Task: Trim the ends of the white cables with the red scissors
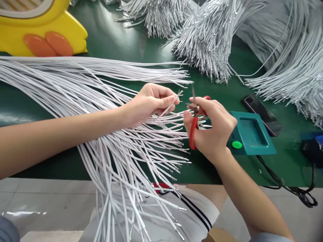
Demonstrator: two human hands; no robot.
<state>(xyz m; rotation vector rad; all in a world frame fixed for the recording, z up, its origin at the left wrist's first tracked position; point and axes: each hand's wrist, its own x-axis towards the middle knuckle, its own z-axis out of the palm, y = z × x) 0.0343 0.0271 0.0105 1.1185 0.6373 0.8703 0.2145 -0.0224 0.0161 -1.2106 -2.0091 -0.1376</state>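
Note:
Between the thumb and fingers of my left hand is pinched the end of a white cable, its tip split into fine frayed strands. Just right of that tip, my right hand grips a pair of scissors with red handles. The blades are parted and point up and away, apart from the cable. Beneath my left hand and forearm spreads a loose bundle of white cables; several ends show bare metallic tips, and some hang over the table's front edge above my lap.
Thick bundles of cut cables lie at the back, with more cables at the right. A teal device with a green button sits beside a dark phone. A yellow duck-shaped object stands back left on the green table. Black cords hang at right.

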